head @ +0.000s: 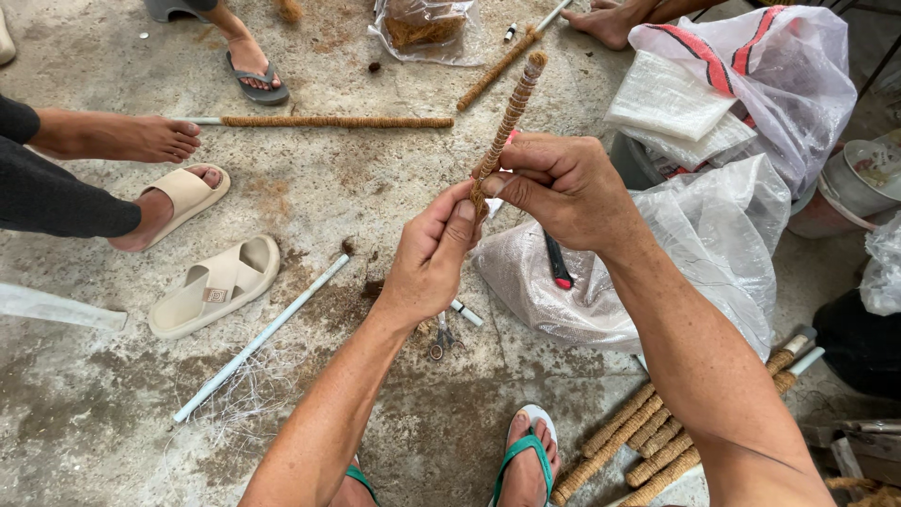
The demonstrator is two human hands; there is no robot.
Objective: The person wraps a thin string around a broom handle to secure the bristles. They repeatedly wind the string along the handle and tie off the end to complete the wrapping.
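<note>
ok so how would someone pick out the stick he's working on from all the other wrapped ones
Start at the pair of forearms coming up from the bottom edge. The left hand and right hand meet at mid-frame, pinching the fibre-wrapped stick. It alone is lifted and slanting upward; the other wrapped sticks lie on the concrete floor.

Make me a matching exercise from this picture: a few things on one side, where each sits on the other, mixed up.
Things:
1. fibre-wrapped stick
2. bare white pipe
3. small scissors
4. bundle of wrapped sticks

Places:
A. stacked on the floor at lower right
B. held by the left hand and right hand
C. flat on the floor beside the beige sandals
D. on the floor under the left wrist

Pairs: 1-B, 2-C, 3-D, 4-A
</note>
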